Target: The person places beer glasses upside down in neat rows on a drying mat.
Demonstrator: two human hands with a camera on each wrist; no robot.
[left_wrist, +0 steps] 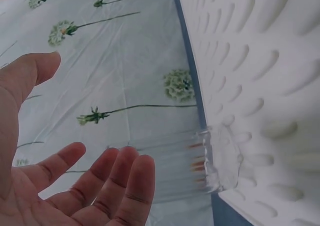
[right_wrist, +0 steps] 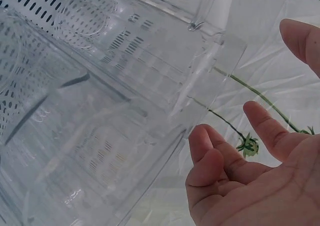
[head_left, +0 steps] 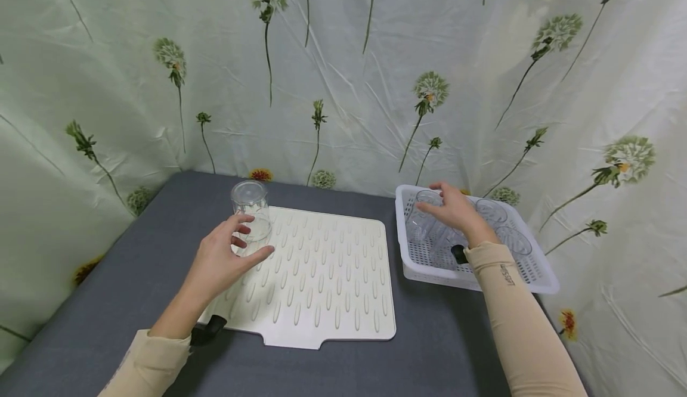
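head view: glass (head_left: 253, 201) standing, long axis vertical, near left hand (head_left: 221, 260), spread wide; right hand (head_left: 454, 209) also wide, above basket (head_left: 432, 273)

The left hand (head_left: 220, 263) covers part of the near side of the lone glass (head_left: 254, 201) at the left of the mat (head_left: 322, 266), and whether its fingers (left_wrist: 140, 186) touch the glass cannot be told. Farther right, the right hand (head_left: 453, 211) and right sleeve (head_left: 523, 325) hide parts of the clear glasses (head_left: 420, 224) in the basket (head_left: 440, 275), whose overlapping outlines leave their number unclear; the sleeve's lettering (head_left: 507, 275) is too small to read. Both sleeves and the bench (head_left: 354, 367) run off the head view's near edge, while the wrist views cut off both hands, mat and basket.
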